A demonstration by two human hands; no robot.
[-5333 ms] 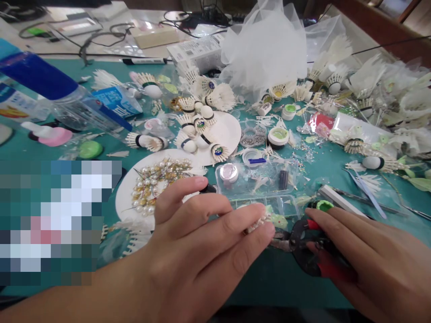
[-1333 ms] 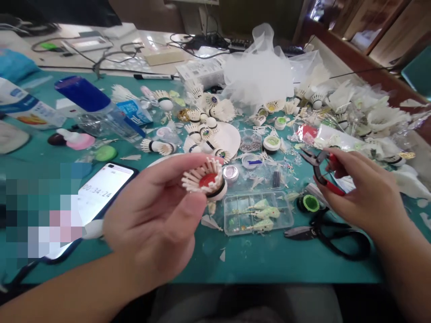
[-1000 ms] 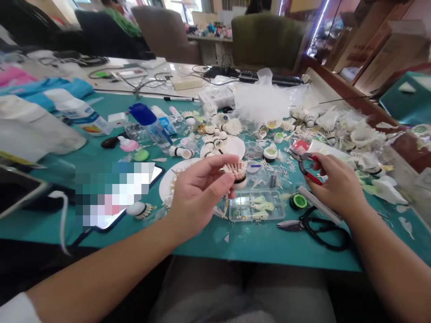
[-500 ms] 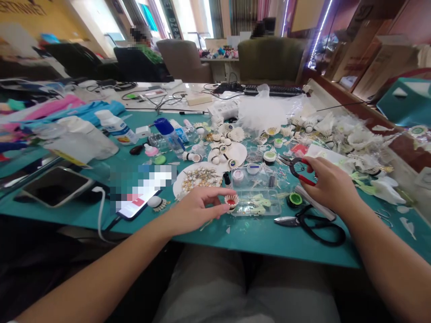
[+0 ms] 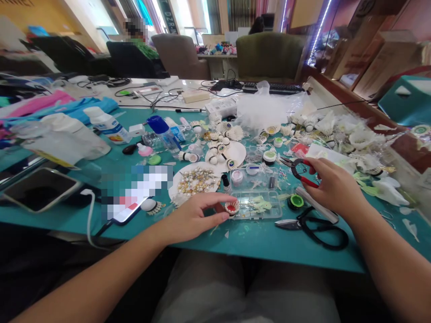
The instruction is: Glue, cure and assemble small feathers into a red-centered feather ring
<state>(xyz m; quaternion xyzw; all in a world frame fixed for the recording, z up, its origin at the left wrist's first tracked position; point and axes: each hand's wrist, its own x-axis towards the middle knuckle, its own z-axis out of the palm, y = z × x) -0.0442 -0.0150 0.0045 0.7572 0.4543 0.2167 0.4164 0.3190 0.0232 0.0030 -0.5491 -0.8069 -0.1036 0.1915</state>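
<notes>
My left hand (image 5: 193,217) has its thumb and fingers closed round a cut-down shuttlecock (image 5: 231,208), its short stubs facing up and its inside red. It sits at the left end of a clear compartment box (image 5: 274,211) holding pale green pieces. In my right hand (image 5: 333,184) are red-handled pliers (image 5: 296,169), their jaws apart and pointing left above the table. Below that hand, black-handled scissors (image 5: 303,223) lie near a small pot of green stuff (image 5: 296,201).
A white plate (image 5: 172,190) of beads lies behind my left hand, with a lit phone (image 5: 141,197) to its left. Several shuttlecocks, bottles (image 5: 106,125) and white netting (image 5: 261,110) fill the back. Another person (image 5: 141,47) sits beyond the table.
The view has shifted slightly. My left fingers have changed position a little on the shuttlecock, which has tilted slightly. The pliers stay in my right hand in nearly the same place.
</notes>
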